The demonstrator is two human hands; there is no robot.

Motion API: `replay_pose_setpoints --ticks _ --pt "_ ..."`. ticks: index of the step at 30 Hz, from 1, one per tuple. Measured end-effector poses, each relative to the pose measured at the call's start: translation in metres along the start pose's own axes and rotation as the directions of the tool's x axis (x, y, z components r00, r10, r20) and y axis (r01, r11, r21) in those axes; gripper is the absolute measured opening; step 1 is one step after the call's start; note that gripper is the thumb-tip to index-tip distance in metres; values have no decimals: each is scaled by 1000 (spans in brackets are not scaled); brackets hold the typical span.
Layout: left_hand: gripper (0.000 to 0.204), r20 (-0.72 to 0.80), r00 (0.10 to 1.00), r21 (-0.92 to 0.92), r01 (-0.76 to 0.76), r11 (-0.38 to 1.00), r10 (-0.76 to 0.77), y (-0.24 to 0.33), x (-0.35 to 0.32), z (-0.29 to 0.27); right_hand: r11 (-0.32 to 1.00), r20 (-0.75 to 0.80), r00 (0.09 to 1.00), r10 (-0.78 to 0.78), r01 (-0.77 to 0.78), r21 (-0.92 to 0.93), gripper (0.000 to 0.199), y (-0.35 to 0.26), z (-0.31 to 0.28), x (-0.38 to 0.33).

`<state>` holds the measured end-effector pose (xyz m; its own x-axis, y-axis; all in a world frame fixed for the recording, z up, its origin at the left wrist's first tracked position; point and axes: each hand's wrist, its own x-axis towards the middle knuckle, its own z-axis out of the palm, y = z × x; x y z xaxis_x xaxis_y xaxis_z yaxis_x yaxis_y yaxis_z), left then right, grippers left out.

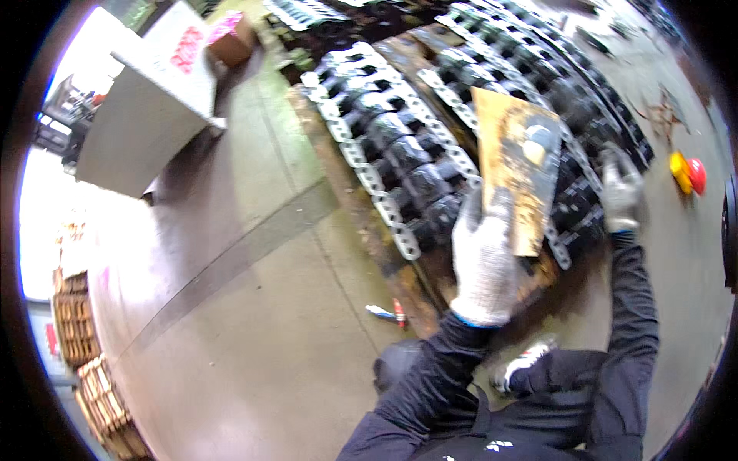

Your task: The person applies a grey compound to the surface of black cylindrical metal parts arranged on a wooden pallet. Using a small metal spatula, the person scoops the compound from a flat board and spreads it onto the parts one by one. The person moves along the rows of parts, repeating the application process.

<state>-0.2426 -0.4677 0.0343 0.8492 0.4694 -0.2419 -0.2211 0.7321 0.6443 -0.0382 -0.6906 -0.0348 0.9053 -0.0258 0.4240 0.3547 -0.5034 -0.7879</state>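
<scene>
By the gloved left hand (486, 265), the near end of a wooden board (496, 115) is gripped above the black metal parts (407, 154); it is best kept steady and level, in case the pale spot on its grey patch (544, 134) is loose. Farther right, the gloved right hand (621, 192) is held at the parts' outer edge, fingers bent; whether anything is gripped cannot be told. Fingertips should be kept out of the gaps. In the room, wood stacks (75, 319) are seen at far left, then a grey box (146, 123) and a cardboard carton (231, 46) on smooth concrete floor (269, 330). The parts are carried by a worn wooden pallet (375, 250); beyond it, at right, a yellow-and-red object (680, 170) is seen.
</scene>
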Motion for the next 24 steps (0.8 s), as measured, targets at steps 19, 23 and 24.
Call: replay_pose_setpoints --ticks 19,23,24 --pt "40 -397 918 306 121 944 11 71 -72 -26 974 474 853 221 -218 -61 27 -74 -91 1" --pt "51 -539 842 345 195 918 24 148 -180 -2 926 531 785 319 -377 2 29 -101 -139 3" --pt "54 -629 777 328 228 917 32 169 -199 28 927 526 798 294 -371 45 29 -99 -149 -1"
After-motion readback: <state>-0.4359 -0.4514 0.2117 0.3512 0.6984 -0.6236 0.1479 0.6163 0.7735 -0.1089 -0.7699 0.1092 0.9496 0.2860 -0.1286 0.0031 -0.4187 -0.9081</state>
